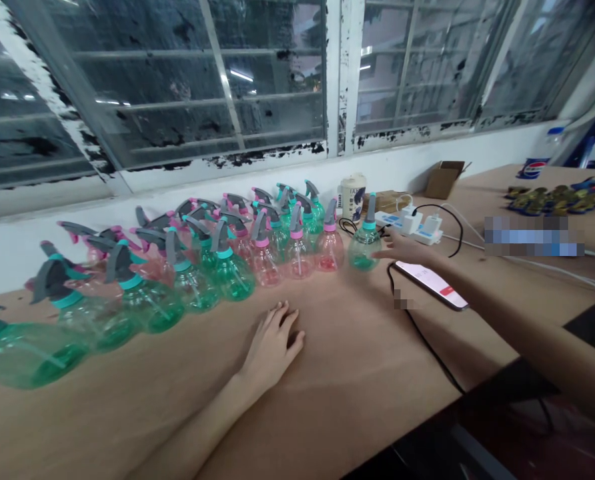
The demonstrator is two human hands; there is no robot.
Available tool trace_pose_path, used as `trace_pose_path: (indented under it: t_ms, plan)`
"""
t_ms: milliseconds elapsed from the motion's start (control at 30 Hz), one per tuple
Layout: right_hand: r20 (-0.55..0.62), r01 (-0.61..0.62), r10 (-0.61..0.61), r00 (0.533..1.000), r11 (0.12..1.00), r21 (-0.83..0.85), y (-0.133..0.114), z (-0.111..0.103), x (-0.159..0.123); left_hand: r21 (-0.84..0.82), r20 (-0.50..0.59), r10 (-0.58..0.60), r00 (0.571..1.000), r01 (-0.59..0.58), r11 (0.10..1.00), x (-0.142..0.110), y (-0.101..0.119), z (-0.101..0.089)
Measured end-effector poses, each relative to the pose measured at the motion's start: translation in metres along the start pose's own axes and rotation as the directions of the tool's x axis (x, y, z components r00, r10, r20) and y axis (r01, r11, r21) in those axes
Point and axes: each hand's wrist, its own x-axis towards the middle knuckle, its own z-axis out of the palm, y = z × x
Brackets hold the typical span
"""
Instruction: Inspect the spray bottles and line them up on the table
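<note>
My left hand (272, 347) lies palm down on the brown tabletop (327, 373), fingers loosely spread, holding nothing. My right hand (401, 245) reaches to the right side of a green spray bottle (365, 248) with a grey and turquoise head. Its fingers are apart, and a fingertip overlaps the bottle's edge; whether they touch I cannot tell. That bottle stands upright at the right end of a crowd of spray bottles. Beside it is a pink bottle (330, 250); in front of my left hand stand another pink bottle (266, 263) and a green one (233, 273).
A lit phone (431, 285) with a black cable lies below my right forearm. Behind that hand are power strips (425, 229) with plugged-in chargers. A paper cup (352, 197), a small cardboard box (443, 180) and a pile of gold-coloured pieces (557, 200) lie farther back.
</note>
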Motion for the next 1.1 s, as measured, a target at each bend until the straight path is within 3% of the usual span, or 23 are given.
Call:
trace_pose_path:
  t_ms: [100,267,400,600,767,867,1000,1100]
  plan:
    - [-0.047,-0.074,0.073,0.996,0.997,-0.003,0.000,0.007,-0.018,0.009,0.008,-0.004,1.000,0.004,1.000,0.001,0.001,0.001]
    - [-0.120,-0.039,0.050,0.991,0.995,0.097,-0.007,0.028,-0.034,0.027,0.036,-0.016,0.999,0.015,1.000,0.001,0.003,-0.002]
    - [-0.138,0.019,-0.004,0.990,0.993,0.113,-0.010,0.039,-0.021,0.012,0.040,-0.023,0.999,0.023,1.000,0.001,0.006,-0.005]
    - [-0.136,-0.028,0.042,0.990,0.994,0.105,-0.009,0.041,-0.007,0.043,0.062,-0.022,0.998,0.019,0.999,0.002,0.005,-0.006]
    - [-0.315,0.068,-0.034,0.949,0.993,0.099,-0.025,0.043,0.002,0.039,0.054,-0.011,0.998,0.009,0.999,0.001,0.002,-0.005]
    - [-0.403,0.058,-0.021,0.915,0.995,0.079,-0.035,0.045,0.011,0.042,0.044,-0.015,0.999,0.013,0.999,0.001,0.000,-0.004]
    - [-0.351,-0.037,0.039,0.936,0.999,0.012,-0.037,0.041,0.016,0.028,0.019,-0.018,1.000,0.018,0.999,0.001,-0.002,-0.003]
    - [-0.310,-0.004,-0.004,0.951,1.000,-0.025,-0.030,0.030,0.008,-0.003,0.007,-0.016,1.000,0.016,1.000,0.001,-0.003,-0.005]
